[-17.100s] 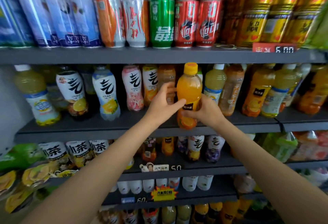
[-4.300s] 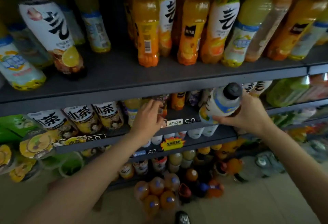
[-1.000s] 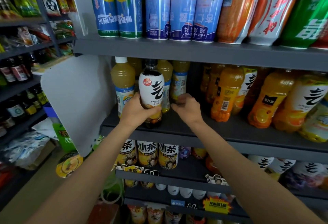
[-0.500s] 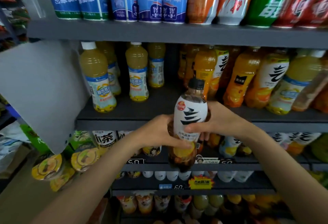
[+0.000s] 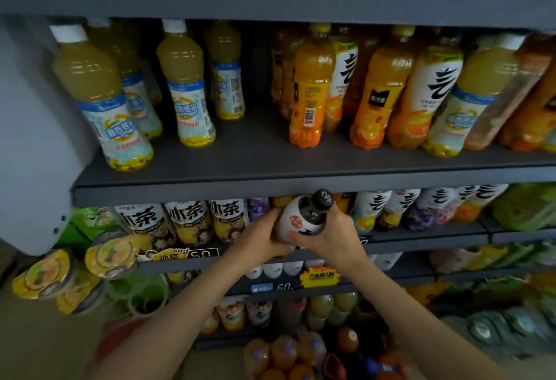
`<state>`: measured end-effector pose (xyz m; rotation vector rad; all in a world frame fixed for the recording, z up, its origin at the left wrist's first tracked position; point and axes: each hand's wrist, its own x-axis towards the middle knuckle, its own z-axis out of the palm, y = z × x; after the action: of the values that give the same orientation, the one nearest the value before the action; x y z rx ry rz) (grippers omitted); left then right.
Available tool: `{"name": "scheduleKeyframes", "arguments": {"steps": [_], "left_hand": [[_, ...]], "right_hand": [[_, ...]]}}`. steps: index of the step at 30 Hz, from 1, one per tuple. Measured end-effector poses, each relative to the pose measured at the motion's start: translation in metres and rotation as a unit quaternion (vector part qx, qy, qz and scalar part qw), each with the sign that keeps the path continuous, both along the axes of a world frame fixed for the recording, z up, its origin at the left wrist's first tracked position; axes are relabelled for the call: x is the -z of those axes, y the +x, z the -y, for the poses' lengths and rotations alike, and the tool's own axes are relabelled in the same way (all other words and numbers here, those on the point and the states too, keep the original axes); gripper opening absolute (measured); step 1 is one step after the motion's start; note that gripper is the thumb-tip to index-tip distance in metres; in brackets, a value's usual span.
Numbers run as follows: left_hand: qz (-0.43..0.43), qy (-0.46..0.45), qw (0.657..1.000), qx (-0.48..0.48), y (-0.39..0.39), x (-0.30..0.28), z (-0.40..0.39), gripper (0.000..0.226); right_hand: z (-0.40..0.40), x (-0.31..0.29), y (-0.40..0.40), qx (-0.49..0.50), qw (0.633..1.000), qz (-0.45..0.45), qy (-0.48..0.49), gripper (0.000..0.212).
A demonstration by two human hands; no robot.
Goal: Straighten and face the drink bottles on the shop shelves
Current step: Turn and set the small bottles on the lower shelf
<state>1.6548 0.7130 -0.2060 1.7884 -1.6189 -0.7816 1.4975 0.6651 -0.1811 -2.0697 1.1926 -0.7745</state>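
A dark tea bottle (image 5: 301, 219) with a white label and a black cap sits between both my hands at the front of the lower shelf (image 5: 421, 245). My left hand (image 5: 261, 239) grips its left side. My right hand (image 5: 332, 233) wraps its right side, thumb across the label. The bottle leans toward me, with its cap just under the edge of the middle shelf (image 5: 270, 190). On the middle shelf stand pale yellow bottles (image 5: 183, 84) at left and orange juice bottles (image 5: 310, 87) at right; one shows its barcode.
Iced tea bottles (image 5: 186, 223) with white labels fill the lower shelf to the left of my hands. A white side panel (image 5: 33, 139) juts out at left, with stacked yellow-lidded cups (image 5: 72, 271) below it. Cans line the top shelf. More bottles stand on the floor (image 5: 285, 352).
Both hands have carried the dark tea bottle down from in front of the middle shelf to the lower shelf. The view has dropped with it.
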Motion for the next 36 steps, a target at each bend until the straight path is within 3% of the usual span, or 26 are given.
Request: {"name": "scheduleKeyframes", "arguments": {"steps": [3, 10, 17, 22, 26, 29, 32, 34, 36], "left_hand": [[0.002, 0.013, 1.0, 0.026, -0.008, 0.003, 0.014, 0.064], [-0.023, 0.019, 0.993, -0.116, -0.026, 0.017, 0.05, 0.049], [-0.035, -0.038, 0.979, -0.198, -0.062, 0.021, 0.093, 0.045], [-0.074, -0.053, 0.959, -0.267, -0.073, 0.03, 0.113, 0.043], [-0.1, -0.012, 0.951, -0.293, -0.073, 0.036, 0.119, 0.046], [-0.081, 0.012, 0.955, -0.284, -0.07, 0.037, 0.112, 0.045], [-0.058, 0.087, 0.973, -0.205, -0.065, 0.031, 0.091, 0.041], [-0.045, 0.106, 0.987, -0.116, -0.06, 0.017, 0.075, 0.029], [-0.051, 0.064, 0.995, -0.049, -0.052, -0.007, 0.061, 0.02]], "right_hand": [[0.008, 0.007, -0.034, 0.037, 0.999, -0.008, -0.038, 0.067], [0.036, 0.028, -0.085, 0.15, 0.987, -0.003, -0.055, 0.064], [0.065, 0.043, -0.062, 0.114, 0.991, -0.061, -0.041, 0.078], [0.081, 0.045, -0.037, 0.195, 0.978, -0.063, 0.043, 0.071], [0.085, 0.046, -0.025, 0.215, 0.974, -0.009, 0.072, 0.061], [0.083, 0.048, -0.025, 0.208, 0.973, -0.005, 0.102, 0.047], [0.08, 0.037, -0.038, 0.125, 0.967, -0.137, 0.173, 0.024], [0.076, 0.015, -0.046, 0.071, 0.963, -0.213, 0.15, 0.029], [0.071, -0.017, -0.048, 0.024, 0.973, -0.196, 0.123, 0.03]]}}
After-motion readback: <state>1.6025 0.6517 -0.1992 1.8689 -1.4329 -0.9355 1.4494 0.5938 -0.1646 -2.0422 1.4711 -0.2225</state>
